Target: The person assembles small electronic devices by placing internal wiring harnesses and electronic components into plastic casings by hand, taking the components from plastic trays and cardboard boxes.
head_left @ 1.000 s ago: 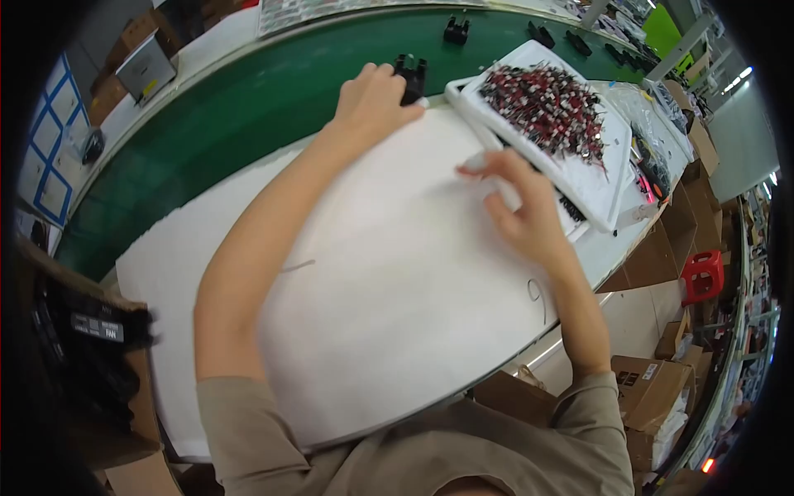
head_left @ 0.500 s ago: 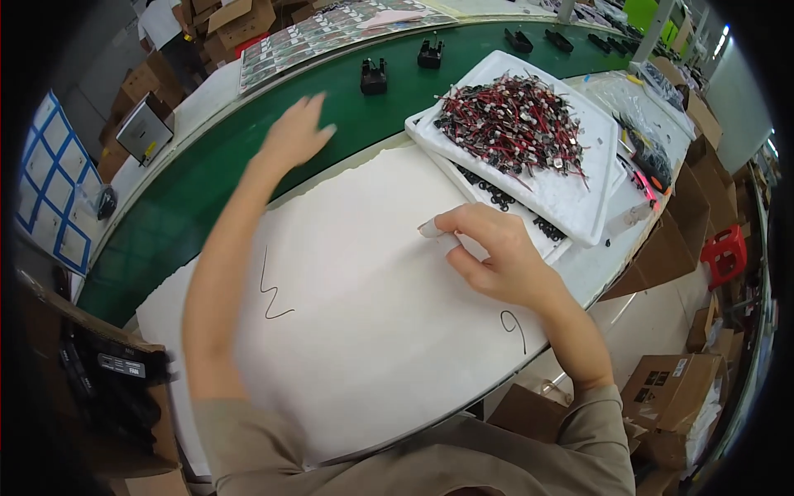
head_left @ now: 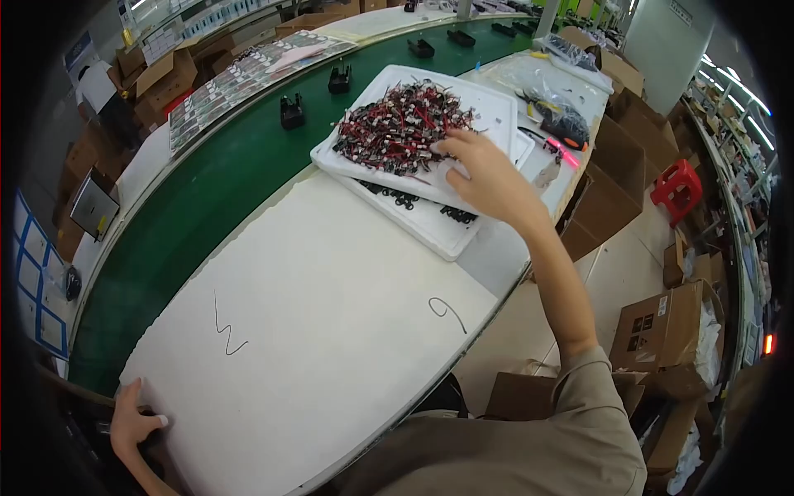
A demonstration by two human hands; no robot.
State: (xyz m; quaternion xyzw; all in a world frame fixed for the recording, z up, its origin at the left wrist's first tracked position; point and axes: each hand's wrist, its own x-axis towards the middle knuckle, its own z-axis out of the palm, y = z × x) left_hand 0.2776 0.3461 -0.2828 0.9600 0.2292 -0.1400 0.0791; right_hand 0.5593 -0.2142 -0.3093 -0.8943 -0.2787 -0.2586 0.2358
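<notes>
My right hand reaches over a white foam tray heaped with small parts on red and black wires. Its fingers curve with a gap between them and the thumb, and the fingertips come to the right side of the heap. I see nothing held in them. At the lower left, my left hand rests by the left edge of a large white sheet, thumb and fingers spread. Black devices lie in a dark box just beyond that edge, partly hidden by the hand.
Under the heaped tray sits another white tray with small black rings. A green conveyor belt carries black housings. Pliers and a pink-handled tool lie right of the trays. Cardboard boxes and a red stool stand on the floor.
My left hand has moved from above the green belt down to the sheet's lower left edge. My right hand has gone from over the sheet to the wire heap. The view has turned right.
</notes>
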